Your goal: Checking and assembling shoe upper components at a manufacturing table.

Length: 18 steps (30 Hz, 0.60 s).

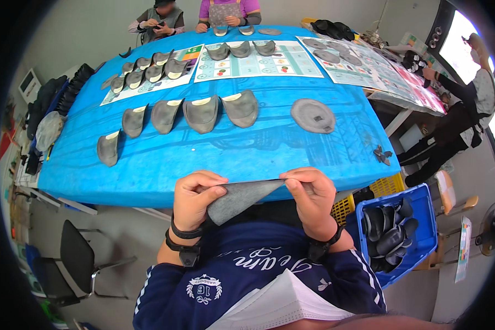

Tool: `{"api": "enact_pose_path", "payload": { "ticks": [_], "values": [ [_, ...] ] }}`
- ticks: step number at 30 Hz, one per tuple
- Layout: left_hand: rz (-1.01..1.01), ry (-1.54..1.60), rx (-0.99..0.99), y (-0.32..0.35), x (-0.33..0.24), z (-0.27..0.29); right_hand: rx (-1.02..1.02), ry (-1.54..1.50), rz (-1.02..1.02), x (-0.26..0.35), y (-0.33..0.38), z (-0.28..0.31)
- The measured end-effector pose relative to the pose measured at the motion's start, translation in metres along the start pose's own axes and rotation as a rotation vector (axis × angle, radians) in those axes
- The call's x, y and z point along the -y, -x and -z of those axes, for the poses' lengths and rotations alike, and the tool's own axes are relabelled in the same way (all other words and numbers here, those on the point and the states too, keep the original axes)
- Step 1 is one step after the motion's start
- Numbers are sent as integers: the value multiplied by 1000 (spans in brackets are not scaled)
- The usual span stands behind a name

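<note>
Close in front of my body, my left hand pinches one end of a flat dark-grey felt-like piece. The other end is gripped between the thumb and fingers of my right hand. Its top edge is stretched nearly straight between the two hands, and the wider part hangs down by the left one. Beyond them, a row of curved grey shell-like pieces with pale patches at the top, one of them a shell, stands on the blue-covered table. A flat rounded grey piece lies to the right.
More grey shells stand on printed sheets farther back. Small dark scraps lie near the right edge. Below right, a blue crate holds black pieces beside a yellow basket. A black chair stands lower left. Several people are around the table.
</note>
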State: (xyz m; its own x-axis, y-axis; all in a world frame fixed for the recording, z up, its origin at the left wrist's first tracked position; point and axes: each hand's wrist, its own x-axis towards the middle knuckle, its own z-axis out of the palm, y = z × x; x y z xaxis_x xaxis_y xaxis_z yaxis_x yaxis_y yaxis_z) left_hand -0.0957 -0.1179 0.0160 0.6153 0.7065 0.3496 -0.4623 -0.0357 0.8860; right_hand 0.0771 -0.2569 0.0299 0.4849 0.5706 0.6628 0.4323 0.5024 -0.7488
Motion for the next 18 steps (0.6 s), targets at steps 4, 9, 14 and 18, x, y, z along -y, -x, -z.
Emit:
{"api": "enact_pose_path", "payload": {
  "ticks": [4, 9, 14, 18],
  "values": [
    [-89, -148, -2, 5, -4, -2, 91, 8, 3, -7, -3, 4],
    [-90, -195, -17, 0, -10, -2, -24, -25, 163, 0, -10, 18],
    [-99, -597, 202, 2, -14, -10, 474, 667, 497, 27, -19, -6],
    [-107, -612, 277, 3, -8, -10, 475, 627, 476, 7, -15, 0]
  ]
}}
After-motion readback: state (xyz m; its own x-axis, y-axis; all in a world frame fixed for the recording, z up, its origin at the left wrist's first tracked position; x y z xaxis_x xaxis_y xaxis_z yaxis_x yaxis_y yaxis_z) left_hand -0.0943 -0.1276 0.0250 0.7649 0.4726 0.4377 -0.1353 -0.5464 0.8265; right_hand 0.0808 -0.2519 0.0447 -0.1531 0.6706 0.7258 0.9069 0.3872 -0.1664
